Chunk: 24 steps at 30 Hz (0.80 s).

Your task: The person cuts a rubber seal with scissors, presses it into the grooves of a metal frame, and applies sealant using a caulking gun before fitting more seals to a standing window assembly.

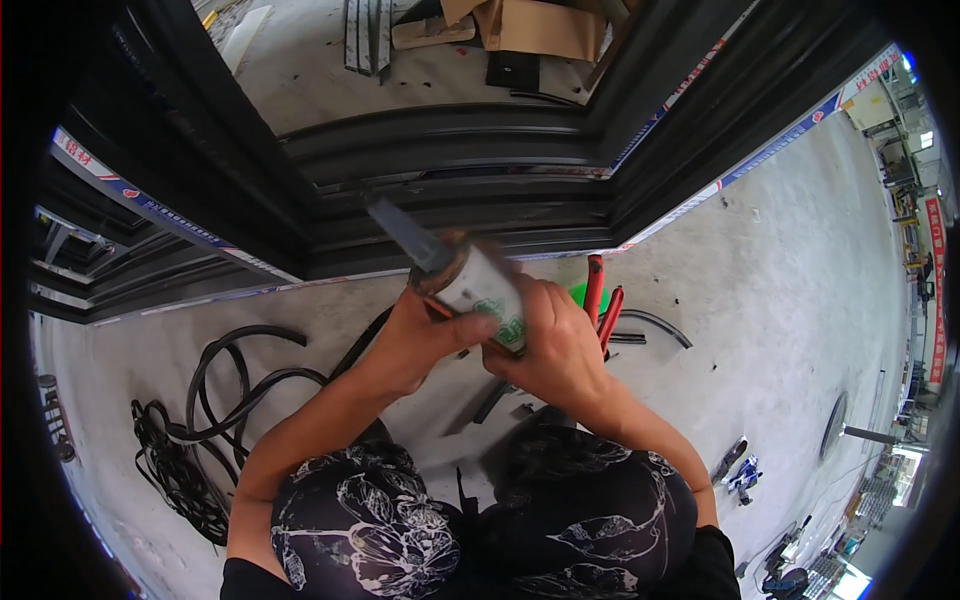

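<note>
In front of me I hold a sealant cartridge (490,295), white with green print and a tapered translucent nozzle (408,235). It tilts, its nozzle aimed up and left toward the black frame (450,215). My left hand (425,335) is closed around its left side near the nozzle end, the thumb lying across the label. My right hand (555,340) wraps its right side and lower end. The cartridge is slightly blurred. Just beyond my right hand show two red handles (597,290) of a tool and a bright green piece (578,294), both partly hidden by the hand.
The black profile frame with printed film strips spans the far side. Black rubber strips (235,385) lie coiled on the floor at left, beside a dark tangled bundle (180,470). Short black strips (650,320) lie at right. Cardboard (545,28) lies beyond the frame.
</note>
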Available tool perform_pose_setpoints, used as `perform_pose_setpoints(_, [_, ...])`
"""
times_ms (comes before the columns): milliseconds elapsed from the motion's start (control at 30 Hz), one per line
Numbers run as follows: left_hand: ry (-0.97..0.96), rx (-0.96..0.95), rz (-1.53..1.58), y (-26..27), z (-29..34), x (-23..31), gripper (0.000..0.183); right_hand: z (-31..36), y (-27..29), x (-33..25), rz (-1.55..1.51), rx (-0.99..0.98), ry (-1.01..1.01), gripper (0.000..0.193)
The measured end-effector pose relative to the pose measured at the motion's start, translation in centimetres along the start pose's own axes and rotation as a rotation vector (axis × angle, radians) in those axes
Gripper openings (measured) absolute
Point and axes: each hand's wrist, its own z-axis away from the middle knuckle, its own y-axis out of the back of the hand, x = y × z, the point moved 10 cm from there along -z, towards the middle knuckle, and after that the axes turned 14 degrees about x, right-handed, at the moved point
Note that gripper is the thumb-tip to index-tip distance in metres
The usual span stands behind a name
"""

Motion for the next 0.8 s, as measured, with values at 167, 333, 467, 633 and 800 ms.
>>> perform_pose_setpoints(167, [0.153,0.163,0.249,1.0,0.9,-2.8,0.053,1.6,-2.4,0.4,-0.006,-0.086,-0.030,0.077])
perform_pose_setpoints(333, [0.226,0.153,0.336,2.0,1.7,-3.3,0.036,3.0,-5.1,0.6,0.060,-0.233,-0.105,0.081])
perform_pose_setpoints(467, [0.256,0.185,0.323,3.4,1.9,-3.8,0.034,3.1,-6.4,0.0,0.031,-0.254,-0.121,0.082])
perform_pose_setpoints(633, [0.332,0.263,0.266,3.8,0.7,-7.3,0.027,2.2,-4.3,1.1,-0.002,-0.211,-0.072,0.080])
perform_pose_setpoints(800, [0.240,0.262,0.299,7.4,0.7,-5.7,0.047,4.1,-1.9,4.4,-0.170,-0.077,-0.123,0.046])
